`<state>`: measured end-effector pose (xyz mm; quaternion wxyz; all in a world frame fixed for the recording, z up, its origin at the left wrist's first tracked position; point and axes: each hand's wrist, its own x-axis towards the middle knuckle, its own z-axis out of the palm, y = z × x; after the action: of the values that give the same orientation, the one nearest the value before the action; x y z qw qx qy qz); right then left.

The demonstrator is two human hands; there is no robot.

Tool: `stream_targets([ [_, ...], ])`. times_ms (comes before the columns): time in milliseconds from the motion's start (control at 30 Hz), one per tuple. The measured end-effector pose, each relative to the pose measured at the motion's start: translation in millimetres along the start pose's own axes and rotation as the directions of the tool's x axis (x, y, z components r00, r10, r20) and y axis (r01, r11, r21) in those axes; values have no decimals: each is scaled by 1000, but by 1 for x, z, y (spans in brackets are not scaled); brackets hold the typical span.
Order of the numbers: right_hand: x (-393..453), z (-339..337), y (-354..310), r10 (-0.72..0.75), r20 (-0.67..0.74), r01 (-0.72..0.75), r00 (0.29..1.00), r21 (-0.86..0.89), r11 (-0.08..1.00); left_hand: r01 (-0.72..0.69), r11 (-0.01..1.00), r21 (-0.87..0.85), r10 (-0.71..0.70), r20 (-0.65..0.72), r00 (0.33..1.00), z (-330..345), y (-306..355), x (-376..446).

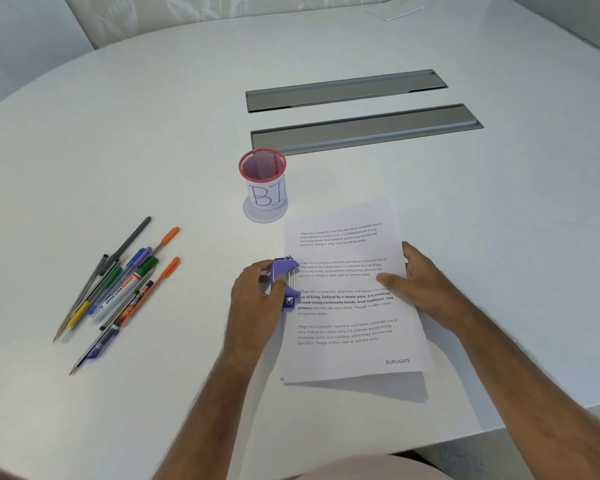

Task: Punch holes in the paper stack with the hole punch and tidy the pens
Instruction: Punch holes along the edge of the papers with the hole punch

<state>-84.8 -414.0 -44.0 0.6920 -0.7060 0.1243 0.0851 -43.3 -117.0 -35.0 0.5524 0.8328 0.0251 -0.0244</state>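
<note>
Two hands work the paper stack [347, 292] near the table's [499, 209] near edge. The left hand [257, 292] is wrapped around the purple punch [284, 282], thumb on top of it, and the punch sits at the middle of the stack's left edge, its slot seemingly over the margin. The right hand [420, 282] lies flat and spread on the stack's right side, fingers toward the punch, holding nothing; it probably pins the sheets so they stay aligned and do not slide away when the punch bears on them. Whether the lever is already pressed down I cannot tell.

The stack's near edge casts a shadow and looks a little lifted off the table. The mesh cup [263, 181] stands just beyond the stack's far left corner, upright and empty as far as shows. The pens [118, 289] lie in a loose pile well to the left, apart from everything else. Between pile and cup the table is bare, so carrying pens across should meet nothing. Two metal slots [361, 112] lie farther off, out of the way.
</note>
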Motion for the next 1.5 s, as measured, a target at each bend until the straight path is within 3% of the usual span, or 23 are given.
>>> stream_targets([
  [300, 3, 3, -3, 5, -61, -7, 998, -33, 999, -40, 996, -81, 43, 39, 998, 4, 11, -6],
  [500, 2, 4, -4, 10, -47, -9, 999, 9, 1000, -58, 997, -40, 59, 27, 998, 2, 7, 0],
  [600, 2, 4, -4, 6, -57, -6, 998, -8, 1000, -17, 997, 81, 14, 33, 999, 0, -1, 17],
  [933, 3, 2, 0, -3, -68, 1, 998, -24, 1000, 11, 990, 140, -17, 40, 999, 7, 1, 56],
  [1500, 6, 2, -2, 32, -71, -38, 997, -77, 996, -78, 967, 241, 83, -12, 996, 24, 6, 58],
])
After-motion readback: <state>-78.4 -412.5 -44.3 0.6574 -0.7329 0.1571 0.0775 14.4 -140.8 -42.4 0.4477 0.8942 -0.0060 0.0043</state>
